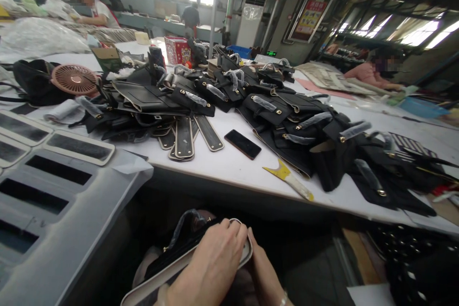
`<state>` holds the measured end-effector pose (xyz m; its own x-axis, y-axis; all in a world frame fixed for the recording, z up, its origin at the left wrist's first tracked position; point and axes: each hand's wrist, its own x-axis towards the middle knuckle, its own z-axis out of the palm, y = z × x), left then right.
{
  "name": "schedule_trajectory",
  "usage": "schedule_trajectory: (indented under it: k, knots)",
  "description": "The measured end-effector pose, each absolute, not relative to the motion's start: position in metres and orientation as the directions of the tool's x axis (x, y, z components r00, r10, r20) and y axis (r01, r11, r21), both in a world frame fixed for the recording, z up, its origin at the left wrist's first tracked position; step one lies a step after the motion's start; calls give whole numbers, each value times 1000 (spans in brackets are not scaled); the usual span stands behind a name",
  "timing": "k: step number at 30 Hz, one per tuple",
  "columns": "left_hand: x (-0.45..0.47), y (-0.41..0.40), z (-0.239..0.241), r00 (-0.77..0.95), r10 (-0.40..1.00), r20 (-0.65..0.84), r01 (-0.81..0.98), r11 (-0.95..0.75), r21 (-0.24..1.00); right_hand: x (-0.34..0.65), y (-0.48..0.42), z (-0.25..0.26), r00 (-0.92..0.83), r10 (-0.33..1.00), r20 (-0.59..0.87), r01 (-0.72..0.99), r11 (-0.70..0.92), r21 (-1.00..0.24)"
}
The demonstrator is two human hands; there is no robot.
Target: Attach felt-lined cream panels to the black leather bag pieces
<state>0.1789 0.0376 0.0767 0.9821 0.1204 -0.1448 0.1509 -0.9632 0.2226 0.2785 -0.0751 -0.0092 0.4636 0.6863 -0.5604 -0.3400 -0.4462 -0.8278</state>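
Below the table edge, on my lap, lies a black bag part point(179, 248) with a long cream-edged panel point(158, 279) along it. My left hand point(211, 267) is curled over the panel's rounded end and grips it. My right hand point(263, 272) presses against the same end from the right side, with only its edge and wrist showing. A wrapped handle loop point(181, 229) sticks up from the bag part behind my left hand.
The white table point(229, 162) carries heaps of black bag pieces point(287, 119), several cream-edged strips point(184, 138), a black phone point(243, 144) and a yellow-tipped scraper point(289, 179). A grey slotted tray point(53, 191) sits left. A pink fan point(74, 79) stands far left. Other people work beyond.
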Motion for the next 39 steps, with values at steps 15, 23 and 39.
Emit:
schedule_trajectory:
  k: [15, 23, 39]
  knots:
    - [199, 102, 57, 984, 152, -92, 172, -688, 705, 264, -85, 0, 725, 685, -74, 177, -289, -941]
    - [205, 117, 52, 981, 86, -172, 191, -544, 817, 263, -86, -2, 718, 695, 26, 286, -261, -922]
    - [201, 121, 47, 961, 108, -253, 275, -358, 892, 281, -76, 37, 550, 833, -56, 387, -314, -867]
